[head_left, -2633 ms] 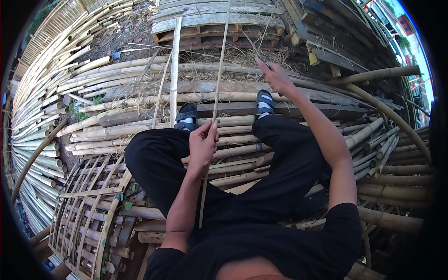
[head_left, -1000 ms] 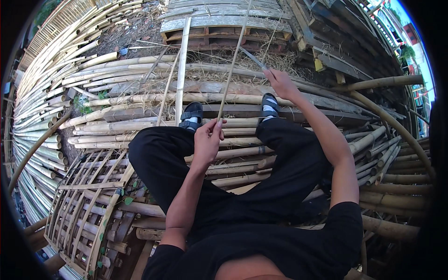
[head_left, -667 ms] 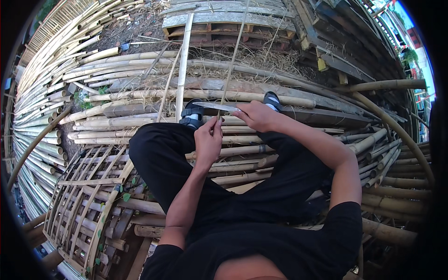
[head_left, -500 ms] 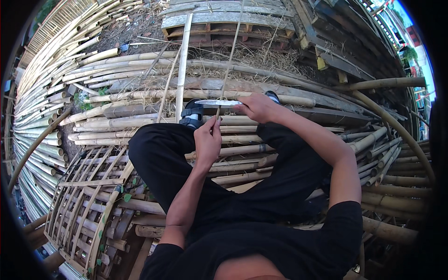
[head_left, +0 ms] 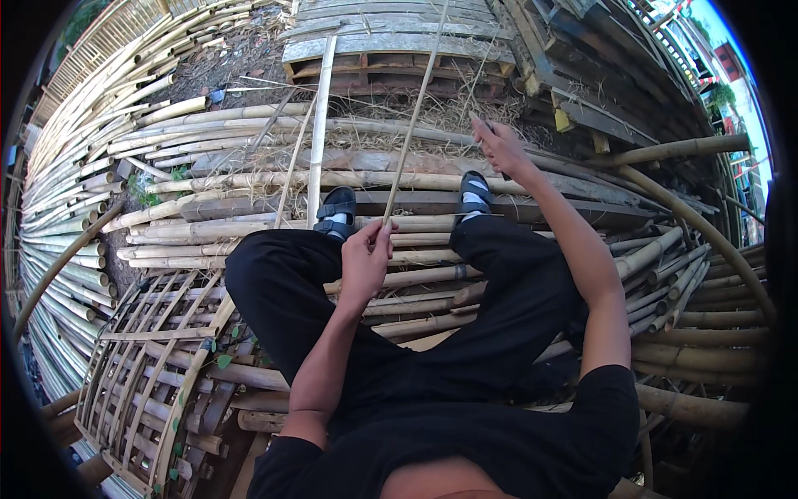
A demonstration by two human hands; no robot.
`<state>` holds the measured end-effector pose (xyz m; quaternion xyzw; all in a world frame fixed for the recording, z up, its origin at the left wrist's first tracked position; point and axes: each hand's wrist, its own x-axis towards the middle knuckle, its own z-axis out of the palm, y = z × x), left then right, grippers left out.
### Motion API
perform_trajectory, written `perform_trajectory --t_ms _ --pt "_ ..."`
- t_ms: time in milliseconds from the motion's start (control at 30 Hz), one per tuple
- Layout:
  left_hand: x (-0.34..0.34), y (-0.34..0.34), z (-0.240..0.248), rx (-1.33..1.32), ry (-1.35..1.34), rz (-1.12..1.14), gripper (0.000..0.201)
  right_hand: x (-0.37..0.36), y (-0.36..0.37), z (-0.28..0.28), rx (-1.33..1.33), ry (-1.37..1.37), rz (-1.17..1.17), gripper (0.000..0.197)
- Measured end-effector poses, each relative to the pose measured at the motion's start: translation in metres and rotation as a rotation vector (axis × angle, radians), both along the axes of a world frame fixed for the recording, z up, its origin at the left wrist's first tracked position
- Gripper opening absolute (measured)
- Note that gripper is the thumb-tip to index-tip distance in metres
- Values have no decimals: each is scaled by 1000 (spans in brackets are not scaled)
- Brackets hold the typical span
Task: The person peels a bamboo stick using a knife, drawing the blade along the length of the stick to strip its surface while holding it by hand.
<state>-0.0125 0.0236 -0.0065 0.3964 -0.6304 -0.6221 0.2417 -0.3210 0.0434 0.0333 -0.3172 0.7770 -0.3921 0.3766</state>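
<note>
Right hand point(head_left: 505, 153) has moved off, gripping knife point(head_left: 490, 128); left hand point(head_left: 364, 262) pinches the strip point(head_left: 412, 125).

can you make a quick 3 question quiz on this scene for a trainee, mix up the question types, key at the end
1. Multiple choice: what does the left hand hold?
a) a strapped sandal
b) a thin bamboo strip
c) a wooden pallet board

2. True or false: the right hand, gripping a knife, is apart from the strip.

3. Fill the gap: the bamboo lattice lies on the person's ____ side.

Key:
1. b, pinched between thumb and fingers
2. True, it is out to the right of the strip
3. left
</note>
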Motion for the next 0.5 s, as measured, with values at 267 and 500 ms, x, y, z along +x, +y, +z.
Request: perform_trajectory --t_ms 267,500 --pt "-2 10 2 415 173 -148 27 71 -16 -1 -107 -471 48 28" --pt "-8 0 18 543 254 -122 31 94 -8 -1 -7 -420 159 24"
